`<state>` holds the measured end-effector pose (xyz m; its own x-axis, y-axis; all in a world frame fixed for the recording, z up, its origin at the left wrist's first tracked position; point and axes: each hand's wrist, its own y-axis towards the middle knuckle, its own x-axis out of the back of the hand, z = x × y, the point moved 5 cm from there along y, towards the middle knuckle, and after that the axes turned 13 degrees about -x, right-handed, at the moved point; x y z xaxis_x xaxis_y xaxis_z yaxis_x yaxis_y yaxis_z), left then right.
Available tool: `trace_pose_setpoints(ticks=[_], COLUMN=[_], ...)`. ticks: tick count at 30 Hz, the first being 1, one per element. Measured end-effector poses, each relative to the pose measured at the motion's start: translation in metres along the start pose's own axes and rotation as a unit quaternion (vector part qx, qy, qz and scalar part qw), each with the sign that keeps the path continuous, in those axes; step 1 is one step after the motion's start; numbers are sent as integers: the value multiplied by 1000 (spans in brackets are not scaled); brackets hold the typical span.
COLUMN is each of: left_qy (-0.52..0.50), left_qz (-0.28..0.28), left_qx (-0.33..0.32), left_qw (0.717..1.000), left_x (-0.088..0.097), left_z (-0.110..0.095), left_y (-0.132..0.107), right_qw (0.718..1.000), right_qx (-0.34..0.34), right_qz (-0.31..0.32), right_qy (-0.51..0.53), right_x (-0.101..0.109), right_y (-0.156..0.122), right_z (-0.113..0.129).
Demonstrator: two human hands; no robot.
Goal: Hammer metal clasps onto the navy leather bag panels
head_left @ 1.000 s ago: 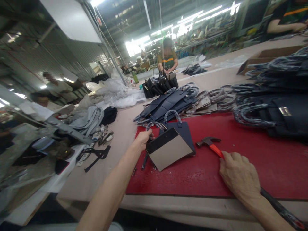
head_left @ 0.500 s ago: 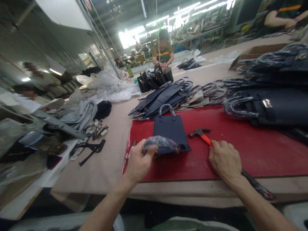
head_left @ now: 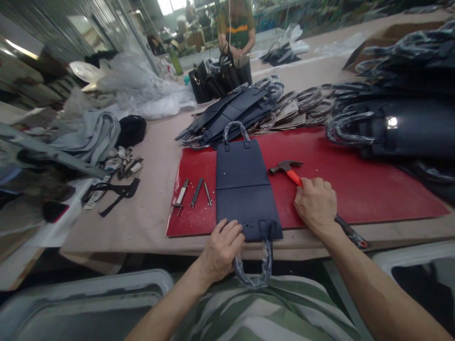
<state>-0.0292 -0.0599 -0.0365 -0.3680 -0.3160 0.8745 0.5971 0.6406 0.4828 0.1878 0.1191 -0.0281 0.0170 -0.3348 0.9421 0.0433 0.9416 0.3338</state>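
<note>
A dark navy handbag piece (head_left: 241, 177) lies unfolded flat across the red board (head_left: 362, 189). At its far end stands one plastic-wrapped handle (head_left: 236, 125); the near handle (head_left: 254, 282) hangs over the table edge toward my body. My left hand (head_left: 223, 246) rests on the near left corner of the bag piece, fingers laid over it beside small holes. My right hand (head_left: 316, 203) is closed around the orange-and-black handle of a claw hammer (head_left: 286, 166), whose head lies on the board right of the bag piece. Left of it lie slim metal punching tools (head_left: 197, 192).
Stacked navy bag pieces (head_left: 231, 111) lie behind the board, with a large pile (head_left: 412, 128) at right. Black bags (head_left: 220, 78) stand farther back near a co-worker (head_left: 236, 28). Black straps (head_left: 121, 192) and plastic sheeting (head_left: 149, 94) are at left. Grey bins (head_left: 88, 303) stand below the table.
My left hand has let go of the near handle and come down onto the bag piece, which now lies flat. The metal tools have come into sight. My view has tilted down.
</note>
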Motion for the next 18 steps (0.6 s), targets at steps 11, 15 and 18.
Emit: trace_pose_setpoints(ticks=[11,15,18], left_qy=[25,27,23], left_qz=[-13,-27,-28], left_qx=[20,36,58], left_qw=[999,999,998], left_x=[-17,-26,-30], left_z=[3,1,1], left_y=[15,25,30], right_qw=[999,1000,1000], right_qx=[-23,-19,-9], right_qz=[43,17,-5], right_qy=[18,-6,-3], right_x=[-5,-3,-1], right_y=[16,14,10], right_z=[-10,-10,-9])
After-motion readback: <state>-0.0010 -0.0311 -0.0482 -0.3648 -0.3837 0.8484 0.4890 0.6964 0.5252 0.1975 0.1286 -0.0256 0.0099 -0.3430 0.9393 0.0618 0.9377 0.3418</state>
